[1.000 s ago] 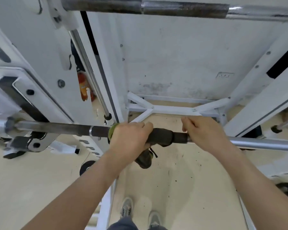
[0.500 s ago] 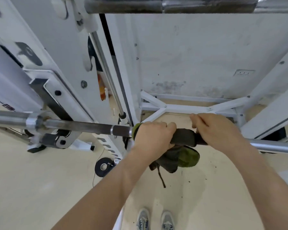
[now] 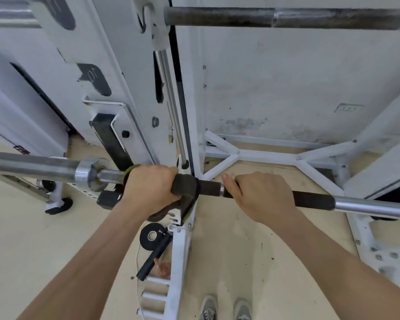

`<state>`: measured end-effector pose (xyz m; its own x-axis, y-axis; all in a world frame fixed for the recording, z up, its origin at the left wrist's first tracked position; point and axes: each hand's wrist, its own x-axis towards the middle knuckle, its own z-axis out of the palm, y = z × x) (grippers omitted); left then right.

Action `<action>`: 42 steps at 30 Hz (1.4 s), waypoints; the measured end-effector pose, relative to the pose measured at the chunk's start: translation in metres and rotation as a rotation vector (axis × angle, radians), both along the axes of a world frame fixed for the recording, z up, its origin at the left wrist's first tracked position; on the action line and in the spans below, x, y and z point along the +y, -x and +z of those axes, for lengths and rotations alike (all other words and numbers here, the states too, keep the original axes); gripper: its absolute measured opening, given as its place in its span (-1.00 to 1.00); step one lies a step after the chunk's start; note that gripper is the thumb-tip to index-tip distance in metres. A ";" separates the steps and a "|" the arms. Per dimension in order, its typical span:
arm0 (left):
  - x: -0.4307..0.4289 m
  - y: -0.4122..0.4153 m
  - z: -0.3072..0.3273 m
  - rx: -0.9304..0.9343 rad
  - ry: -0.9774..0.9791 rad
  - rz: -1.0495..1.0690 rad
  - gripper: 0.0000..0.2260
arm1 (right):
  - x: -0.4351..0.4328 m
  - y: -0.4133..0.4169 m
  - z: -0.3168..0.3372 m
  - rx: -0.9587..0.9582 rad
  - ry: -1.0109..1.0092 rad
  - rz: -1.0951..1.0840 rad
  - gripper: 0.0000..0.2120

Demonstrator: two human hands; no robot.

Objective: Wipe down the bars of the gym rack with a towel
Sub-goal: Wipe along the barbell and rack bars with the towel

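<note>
Gripping the barbell (image 3: pixel 367 205) with both hands, clamped the dark towel (image 3: pixel 185 188) round it in the left hand (image 3: pixel 148 188), fingers curled fully over cloth and bar. Held the black grip just right of the towel in the right hand (image 3: pixel 261 195), fingers wrapped over. Let a cloth tail hang below the left fingers.
</note>
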<state>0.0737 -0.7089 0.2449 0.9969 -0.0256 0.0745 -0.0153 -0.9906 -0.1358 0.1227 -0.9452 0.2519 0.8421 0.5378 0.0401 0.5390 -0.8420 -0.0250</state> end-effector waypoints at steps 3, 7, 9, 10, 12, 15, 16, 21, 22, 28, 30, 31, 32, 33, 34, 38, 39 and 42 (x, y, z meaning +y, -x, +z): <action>-0.022 -0.009 0.006 0.036 0.045 -0.041 -0.82 | 0.002 -0.002 0.000 0.000 0.026 -0.020 -0.45; -0.090 -0.018 -0.010 -0.058 0.034 -0.186 -0.78 | 0.000 -0.007 -0.001 0.031 0.048 0.032 -0.57; -0.095 -0.023 -0.011 -0.096 0.014 -0.225 -0.74 | -0.003 -0.013 -0.002 0.000 0.124 0.162 -0.56; -0.085 -0.021 -0.010 -0.071 -0.001 -0.211 -0.74 | -0.005 -0.014 -0.002 -0.015 0.172 0.216 -0.63; -0.049 -0.010 -0.008 -0.067 0.023 -0.112 -0.72 | -0.005 -0.010 0.000 -0.013 0.209 0.247 -0.75; -0.010 0.002 -0.008 -0.267 0.028 -0.035 -0.64 | -0.006 -0.006 0.001 -0.015 0.227 0.192 -0.68; -0.004 0.004 -0.009 -0.244 0.019 -0.022 -0.64 | -0.005 -0.006 0.001 -0.036 0.247 0.199 -0.67; -0.036 -0.004 -0.008 -0.189 -0.063 -0.085 -0.73 | 0.001 -0.002 -0.002 -0.026 0.148 0.047 -0.69; -0.053 -0.007 -0.009 -0.180 -0.038 -0.110 -0.76 | 0.003 -0.002 -0.002 0.002 0.075 -0.014 -0.67; -0.121 -0.022 -0.012 -0.156 0.070 -0.240 -0.70 | -0.019 -0.011 0.006 0.093 -0.343 -0.203 -0.69; -0.091 -0.016 -0.011 -0.104 0.073 -0.150 -0.69 | -0.050 -0.013 0.017 0.083 -0.260 -0.249 -0.61; -0.073 -0.012 -0.010 -0.103 0.061 -0.097 -0.67 | -0.071 -0.014 0.023 0.092 -0.215 -0.291 -0.56; -0.058 -0.009 -0.010 -0.124 0.048 -0.048 -0.65 | -0.095 -0.014 0.026 0.106 -0.163 -0.348 -0.52; -0.048 -0.008 -0.011 -0.139 0.038 -0.016 -0.64 | -0.117 -0.014 0.027 0.115 -0.081 -0.418 -0.49; -0.045 -0.008 -0.011 -0.135 0.036 -0.007 -0.64 | -0.135 -0.013 0.025 0.112 0.053 -0.454 -0.50; -0.070 -0.013 -0.010 -0.114 0.029 -0.091 -0.70 | -0.151 -0.010 0.006 0.045 0.257 -0.410 -0.85; -0.077 -0.014 -0.009 -0.114 0.025 -0.120 -0.73 | -0.152 -0.013 0.008 0.058 0.241 -0.416 -0.84; -0.087 -0.013 -0.005 -0.082 0.043 -0.114 -0.79 | -0.152 -0.016 0.007 0.059 0.154 -0.420 -0.76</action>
<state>0.0867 -0.7961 0.2398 0.9783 -0.1329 0.1589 -0.1183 -0.9881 -0.0982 0.1392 -1.0974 0.2591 0.9872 0.1446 -0.0677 0.1508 -0.9838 0.0974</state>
